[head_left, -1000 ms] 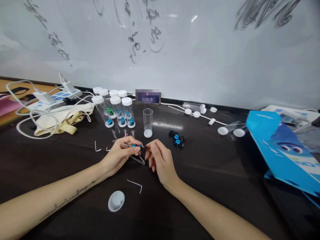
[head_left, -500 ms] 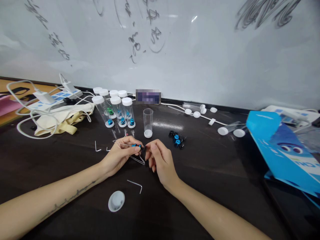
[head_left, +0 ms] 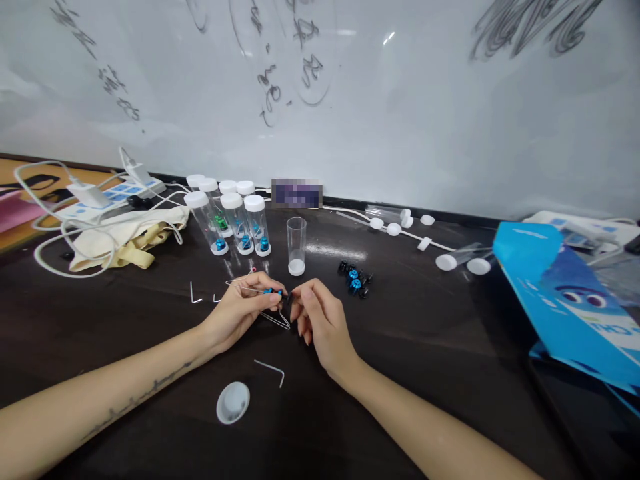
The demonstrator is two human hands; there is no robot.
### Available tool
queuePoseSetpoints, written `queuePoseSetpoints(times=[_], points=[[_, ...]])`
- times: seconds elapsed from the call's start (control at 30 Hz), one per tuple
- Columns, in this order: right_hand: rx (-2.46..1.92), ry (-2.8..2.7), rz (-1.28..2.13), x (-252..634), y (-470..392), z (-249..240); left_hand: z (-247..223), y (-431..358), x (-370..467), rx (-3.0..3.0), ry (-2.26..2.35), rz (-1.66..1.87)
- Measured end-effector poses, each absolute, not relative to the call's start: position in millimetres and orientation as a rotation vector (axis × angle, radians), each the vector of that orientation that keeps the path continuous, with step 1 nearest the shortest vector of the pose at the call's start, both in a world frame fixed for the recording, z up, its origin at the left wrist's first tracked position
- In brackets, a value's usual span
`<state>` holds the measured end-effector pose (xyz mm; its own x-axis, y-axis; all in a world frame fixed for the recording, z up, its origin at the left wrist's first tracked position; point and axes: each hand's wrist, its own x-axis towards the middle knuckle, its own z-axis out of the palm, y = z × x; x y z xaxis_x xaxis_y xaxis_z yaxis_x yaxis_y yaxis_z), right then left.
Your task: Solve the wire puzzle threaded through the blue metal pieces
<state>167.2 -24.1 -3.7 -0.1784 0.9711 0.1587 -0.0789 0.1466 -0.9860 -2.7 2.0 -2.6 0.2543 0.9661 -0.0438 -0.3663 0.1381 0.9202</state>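
My left hand (head_left: 245, 307) pinches a small blue and black part (head_left: 270, 292) at the centre of the dark table, with thin wire-like pieces (head_left: 275, 321) sticking out around its fingers. My right hand (head_left: 320, 320) is closed, its thumb and forefinger at the black end of that part; whether they grip it is hard to tell. Just behind both hands stands a clear uncapped tube (head_left: 296, 241) with a white base. Blue and black small parts (head_left: 355, 280) lie in a pile to the right. A hex key (head_left: 270, 366) and a white cap (head_left: 233, 403) are nearer me.
Several capped tubes (head_left: 231, 220) with blue or green parts stand back left, beside a cream cloth bag (head_left: 120, 233) and white cables. Another hex key (head_left: 193, 293) lies left. Lying tubes (head_left: 465, 257), loose caps (head_left: 393, 229) and a blue package (head_left: 565, 293) are at the right.
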Motion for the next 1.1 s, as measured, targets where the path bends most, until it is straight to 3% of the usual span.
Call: queuePoseSetpoints(times=[1.1], points=[[-1.001, -1.407, 1.220, 167.4, -24.2, -3.3, 0.4, 0.7, -1.6, 0.968, 0.799, 1.136]])
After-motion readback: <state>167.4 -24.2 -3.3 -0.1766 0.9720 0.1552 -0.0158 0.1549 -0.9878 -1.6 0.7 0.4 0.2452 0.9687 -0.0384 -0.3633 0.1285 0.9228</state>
